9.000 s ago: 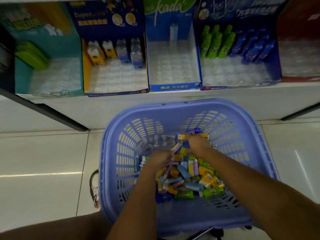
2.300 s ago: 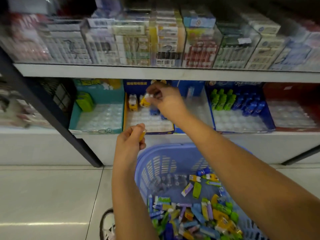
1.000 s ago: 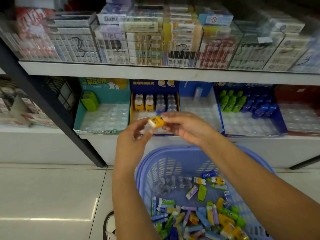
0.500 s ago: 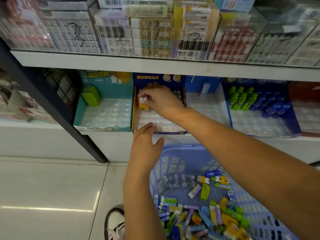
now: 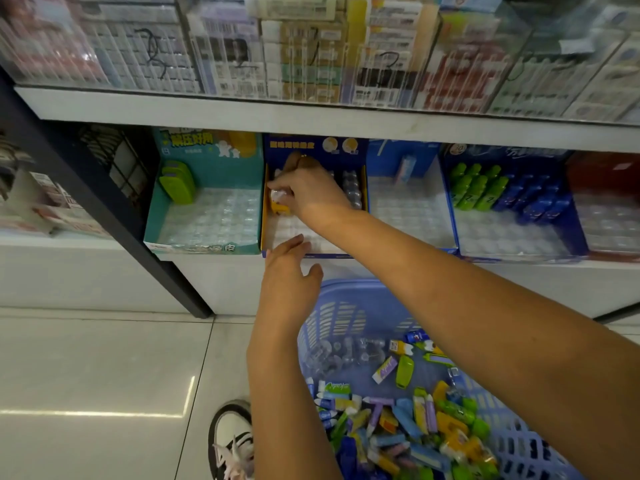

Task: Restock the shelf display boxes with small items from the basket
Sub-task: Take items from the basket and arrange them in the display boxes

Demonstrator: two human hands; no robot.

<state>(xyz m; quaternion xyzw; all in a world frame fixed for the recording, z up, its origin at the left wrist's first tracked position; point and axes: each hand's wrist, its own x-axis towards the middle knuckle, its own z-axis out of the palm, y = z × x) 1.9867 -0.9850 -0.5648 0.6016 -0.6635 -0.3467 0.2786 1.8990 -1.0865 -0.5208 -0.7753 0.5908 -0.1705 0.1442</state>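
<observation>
My right hand [image 5: 308, 192] reaches into the yellow and dark blue display box [image 5: 265, 233] on the lower shelf. Its fingers pinch a small yellow item [image 5: 279, 206] at the box's left side, over the clear tray. My left hand [image 5: 289, 271] hovers in front of the box's front edge, fingers straight, holding nothing. The blue basket [image 5: 332, 317] sits on the floor below, with several small coloured items [image 5: 401, 420] piled in it.
A teal box [image 5: 166, 220] with green items stands left of the yellow one. To the right are a blue box [image 5: 433, 168], a box with green and blue bottles [image 5: 485, 185] and a red box [image 5: 602, 174]. A dark shelf post [image 5: 114, 216] slants at left. My shoe [image 5: 230, 438] is beside the basket.
My right hand took the yellow item from my left hand a second ago and carried it into the yellow box. My left hand stays open near the box's front edge.
</observation>
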